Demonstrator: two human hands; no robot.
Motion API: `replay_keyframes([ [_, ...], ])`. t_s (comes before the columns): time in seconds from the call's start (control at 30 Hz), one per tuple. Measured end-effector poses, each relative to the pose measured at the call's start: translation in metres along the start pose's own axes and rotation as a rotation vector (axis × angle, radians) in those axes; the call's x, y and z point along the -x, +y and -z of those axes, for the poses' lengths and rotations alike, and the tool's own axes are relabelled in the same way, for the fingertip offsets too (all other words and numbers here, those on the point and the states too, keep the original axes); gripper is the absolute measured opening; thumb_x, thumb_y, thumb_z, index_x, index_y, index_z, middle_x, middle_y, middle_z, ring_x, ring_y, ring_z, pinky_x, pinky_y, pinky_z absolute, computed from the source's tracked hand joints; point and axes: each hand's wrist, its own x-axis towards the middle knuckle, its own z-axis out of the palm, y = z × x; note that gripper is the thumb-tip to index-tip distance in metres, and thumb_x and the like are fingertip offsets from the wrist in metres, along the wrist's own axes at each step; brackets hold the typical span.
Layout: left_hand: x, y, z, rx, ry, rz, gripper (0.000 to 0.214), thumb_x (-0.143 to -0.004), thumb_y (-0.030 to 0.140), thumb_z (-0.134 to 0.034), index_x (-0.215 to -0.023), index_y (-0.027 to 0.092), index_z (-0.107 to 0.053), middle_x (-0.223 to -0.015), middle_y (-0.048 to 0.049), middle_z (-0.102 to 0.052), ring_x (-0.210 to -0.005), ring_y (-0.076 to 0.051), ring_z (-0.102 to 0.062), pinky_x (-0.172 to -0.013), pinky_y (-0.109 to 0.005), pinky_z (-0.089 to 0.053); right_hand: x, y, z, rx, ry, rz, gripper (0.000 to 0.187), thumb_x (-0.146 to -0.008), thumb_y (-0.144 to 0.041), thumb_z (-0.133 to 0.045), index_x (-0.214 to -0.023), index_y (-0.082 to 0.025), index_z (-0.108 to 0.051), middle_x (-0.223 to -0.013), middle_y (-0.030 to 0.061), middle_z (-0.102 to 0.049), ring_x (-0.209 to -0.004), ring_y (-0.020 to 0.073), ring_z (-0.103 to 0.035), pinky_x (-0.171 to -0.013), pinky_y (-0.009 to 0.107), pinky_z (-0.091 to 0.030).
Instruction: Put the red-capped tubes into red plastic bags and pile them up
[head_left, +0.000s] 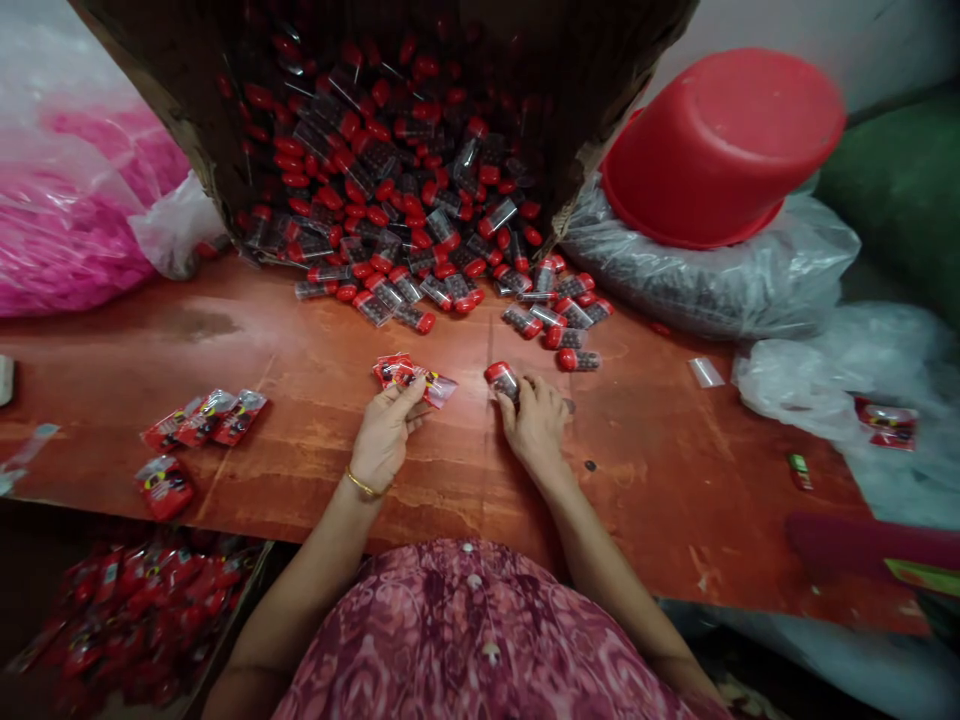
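With the left hand (386,435) pinching a red packet (414,380) and the right hand (536,420) clamped on a capped tube (502,381) just above the surface (315,470), a slack grip could let the round tube roll into the pile (420,270).

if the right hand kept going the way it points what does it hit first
Probably the spilled red-capped tubes just ahead of the right hand, past the one tube it holds.
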Motion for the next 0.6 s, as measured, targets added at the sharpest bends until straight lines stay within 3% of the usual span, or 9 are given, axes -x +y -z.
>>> replay_keyframes([
  [0.07,0.002,0.000,-0.001,0.006,-0.019,0.009,0.033,-0.050,0.034,-0.082,-0.070,0.015,-0.064,-0.066,0.0010,-0.069,-0.057,-0.008,-0.061,-0.057,-0.018,-0.047,-0.002,-0.003,0.001,-0.106,-0.052,-0.030,0.031,-0.080,-0.035,-0.050,-0.098,-0.011,-0.058,-0.101,0.0178,-0.061,-0.096,0.0303,-0.052,-0.084,0.048,-0.040],
  [0.13,0.004,0.001,-0.001,0.008,-0.032,0.012,0.033,-0.051,0.035,-0.081,-0.071,0.015,-0.064,-0.066,0.0010,-0.069,-0.057,-0.008,-0.061,-0.057,-0.018,-0.048,-0.001,-0.007,0.008,-0.364,-0.112,-0.060,0.026,-0.080,-0.036,-0.050,-0.093,-0.015,-0.057,-0.086,0.0115,-0.063,-0.081,0.0241,-0.056,-0.073,0.041,-0.046],
  [0.23,0.006,0.001,-0.002,-0.012,-0.043,0.018,0.036,-0.049,0.036,-0.082,-0.071,0.015,-0.064,-0.066,0.0008,-0.069,-0.057,-0.008,-0.061,-0.056,-0.019,-0.048,0.006,-0.017,0.031,-0.833,-0.260,-0.133,0.025,-0.079,-0.039,-0.052,-0.091,-0.018,-0.056,-0.075,0.0029,-0.060,-0.057,0.0142,-0.054,-0.052,0.028,-0.047],
  [0.3,0.007,0.001,-0.003,-0.041,-0.046,0.020,0.037,-0.047,0.038,-0.083,-0.069,0.014,-0.064,-0.065,0.0004,-0.068,-0.057,-0.008,-0.060,-0.057,-0.019,-0.048,0.012,-0.024,0.050,-1.006,-0.347,-0.166,0.023,-0.078,-0.038,-0.056,-0.089,-0.019,-0.057,-0.069,-0.0007,-0.058,-0.048,0.0102,-0.050,-0.045,0.024,-0.044],
  [0.43,0.009,-0.001,-0.007,-0.114,-0.065,0.002,0.038,-0.044,0.039,-0.083,-0.066,0.013,-0.066,-0.064,-0.0003,-0.067,-0.057,-0.009,-0.059,-0.056,-0.019,-0.045,0.016,-0.036,0.071,-1.082,-0.372,-0.185,0.019,-0.076,-0.035,-0.059,-0.085,-0.018,-0.059,-0.061,-0.0035,-0.054,-0.043,0.0082,-0.048,-0.041,0.021,-0.041],
  [0.6,0.011,-0.005,-0.006,-0.189,-0.126,-0.073,0.035,-0.048,0.039,-0.082,-0.066,0.012,-0.069,-0.065,-0.0008,-0.068,-0.061,-0.009,-0.058,-0.061,-0.020,-0.044,0.015,-0.041,0.066,-1.053,-0.321,-0.153,0.017,-0.075,-0.034,-0.061,-0.083,-0.018,-0.060,-0.063,-0.0031,-0.054,-0.043,0.0072,-0.046,-0.041,0.021,-0.038],
])
